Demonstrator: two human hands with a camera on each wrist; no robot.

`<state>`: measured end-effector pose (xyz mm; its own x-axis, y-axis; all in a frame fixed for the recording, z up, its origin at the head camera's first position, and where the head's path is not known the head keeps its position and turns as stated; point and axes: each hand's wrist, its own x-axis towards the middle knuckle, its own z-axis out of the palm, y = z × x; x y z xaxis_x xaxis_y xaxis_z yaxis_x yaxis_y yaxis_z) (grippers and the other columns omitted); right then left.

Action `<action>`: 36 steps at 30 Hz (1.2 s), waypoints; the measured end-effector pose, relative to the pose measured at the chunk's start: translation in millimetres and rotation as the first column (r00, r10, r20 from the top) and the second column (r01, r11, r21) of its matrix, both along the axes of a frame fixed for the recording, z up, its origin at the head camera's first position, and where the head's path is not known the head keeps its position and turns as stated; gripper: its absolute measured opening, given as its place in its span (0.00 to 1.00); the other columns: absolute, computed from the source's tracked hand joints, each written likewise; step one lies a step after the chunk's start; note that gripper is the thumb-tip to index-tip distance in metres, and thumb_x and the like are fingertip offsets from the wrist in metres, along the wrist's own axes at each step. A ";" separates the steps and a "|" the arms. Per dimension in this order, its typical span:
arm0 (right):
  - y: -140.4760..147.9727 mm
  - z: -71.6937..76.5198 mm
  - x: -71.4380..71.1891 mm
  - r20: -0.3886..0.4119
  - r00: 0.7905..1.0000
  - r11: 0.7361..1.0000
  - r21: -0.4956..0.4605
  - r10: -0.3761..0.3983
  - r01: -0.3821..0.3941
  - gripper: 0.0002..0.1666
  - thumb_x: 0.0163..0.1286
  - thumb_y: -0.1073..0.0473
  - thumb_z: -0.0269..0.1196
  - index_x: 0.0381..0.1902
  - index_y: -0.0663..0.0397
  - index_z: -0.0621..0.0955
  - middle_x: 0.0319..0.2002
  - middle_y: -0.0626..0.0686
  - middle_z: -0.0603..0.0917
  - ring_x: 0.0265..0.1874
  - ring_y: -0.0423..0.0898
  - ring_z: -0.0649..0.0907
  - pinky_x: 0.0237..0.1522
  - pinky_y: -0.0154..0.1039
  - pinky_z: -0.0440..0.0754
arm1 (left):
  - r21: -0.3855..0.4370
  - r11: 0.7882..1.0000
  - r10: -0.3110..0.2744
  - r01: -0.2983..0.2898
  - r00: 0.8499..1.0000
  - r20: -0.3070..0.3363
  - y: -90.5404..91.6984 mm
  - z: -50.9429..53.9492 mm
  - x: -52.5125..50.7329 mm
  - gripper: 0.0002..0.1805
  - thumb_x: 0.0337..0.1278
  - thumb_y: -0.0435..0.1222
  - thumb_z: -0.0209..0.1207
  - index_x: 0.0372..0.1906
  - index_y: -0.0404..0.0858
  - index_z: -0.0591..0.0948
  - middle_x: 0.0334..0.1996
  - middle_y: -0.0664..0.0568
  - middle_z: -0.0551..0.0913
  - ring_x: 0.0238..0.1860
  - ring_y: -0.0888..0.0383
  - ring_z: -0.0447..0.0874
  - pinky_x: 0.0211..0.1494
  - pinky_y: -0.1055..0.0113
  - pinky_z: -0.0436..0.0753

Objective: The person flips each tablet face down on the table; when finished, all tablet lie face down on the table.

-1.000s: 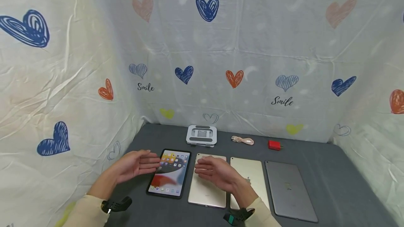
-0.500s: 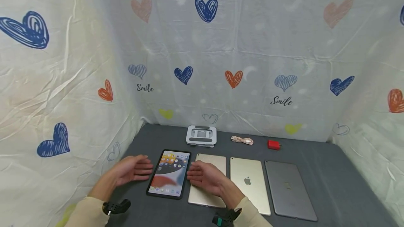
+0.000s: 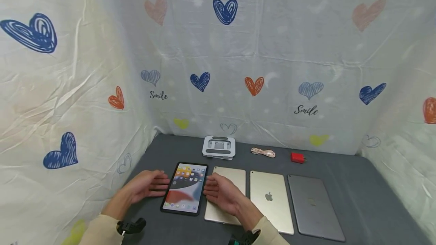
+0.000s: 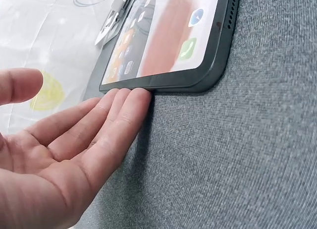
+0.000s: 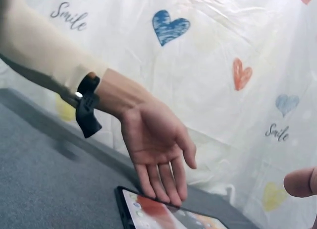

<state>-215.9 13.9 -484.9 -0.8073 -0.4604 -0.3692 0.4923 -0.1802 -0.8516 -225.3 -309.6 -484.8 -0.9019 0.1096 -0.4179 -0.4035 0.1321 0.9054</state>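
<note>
A tablet (image 3: 185,186) with a black frame and a lit home screen lies flat on the grey cloth. My left hand (image 3: 146,187) is at its left side, palm turned inward and fingers straight. In the left wrist view the fingertips (image 4: 140,96) touch the tablet's edge from beside it. My right hand (image 3: 223,194) is at the opposite long edge, fingers slightly bent, over part of a gold tablet (image 3: 235,179) lying back up. Whether the right fingertips touch the black-framed tablet cannot be told; the right wrist view shows only that hand's thumb (image 5: 300,183).
Further right lie a second gold tablet (image 3: 271,201) and a grey tablet (image 3: 315,207), both back up. Along the back are a folded silver stand (image 3: 219,147), a coiled cable (image 3: 263,152) and a red charger plug (image 3: 298,157). A heart-patterned curtain (image 3: 190,41) hangs behind.
Both hands have drawn apart from the screen's two sides: the left shifted left, then slightly back toward the tablet's edge; the right moved left to its right edge. The tablets have not moved.
</note>
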 end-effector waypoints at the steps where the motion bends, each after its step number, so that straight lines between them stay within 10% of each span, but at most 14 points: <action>1: -0.2 1.4 0.8 0.000 1.000 1.000 0.008 -0.003 0.003 0.45 0.79 0.48 0.58 0.77 0.80 0.63 0.75 0.79 0.68 0.80 0.73 0.68 0.86 0.64 0.64 | 0.001 1.000 -0.002 0.002 1.000 0.001 1.3 0.0 0.2 0.32 0.88 0.42 0.47 0.73 0.16 0.70 0.65 0.27 0.83 0.61 0.40 0.90 0.61 0.45 0.92; 14: 10.1 3.8 1.3 0.078 0.997 0.998 -0.057 0.013 -0.008 0.51 0.77 0.42 0.57 0.78 0.79 0.60 0.74 0.74 0.64 0.77 0.67 0.66 0.88 0.61 0.60 | -0.009 1.000 -0.008 0.008 1.000 0.011 15.1 1.6 0.9 0.30 0.87 0.41 0.49 0.72 0.17 0.72 0.64 0.30 0.84 0.58 0.41 0.91 0.59 0.44 0.93; 25: 19.0 1.4 3.8 0.005 0.998 0.991 -0.115 -0.067 0.067 0.44 0.80 0.45 0.54 0.78 0.75 0.63 0.68 0.68 0.70 0.62 0.57 0.78 0.74 0.52 0.79 | 0.053 0.992 -0.114 0.114 0.993 0.004 28.0 0.4 1.1 0.32 0.88 0.43 0.50 0.73 0.17 0.71 0.66 0.29 0.83 0.60 0.41 0.89 0.62 0.45 0.92; 36: 28.7 27.3 8.7 -0.099 0.991 0.995 -0.060 -0.090 0.085 0.40 0.82 0.47 0.53 0.76 0.77 0.68 0.72 0.72 0.70 0.64 0.60 0.83 0.75 0.55 0.81 | 0.093 0.967 -0.225 0.236 0.968 -0.113 59.5 52.9 -1.6 0.31 0.89 0.43 0.48 0.74 0.18 0.71 0.72 0.24 0.77 0.70 0.34 0.83 0.67 0.50 0.90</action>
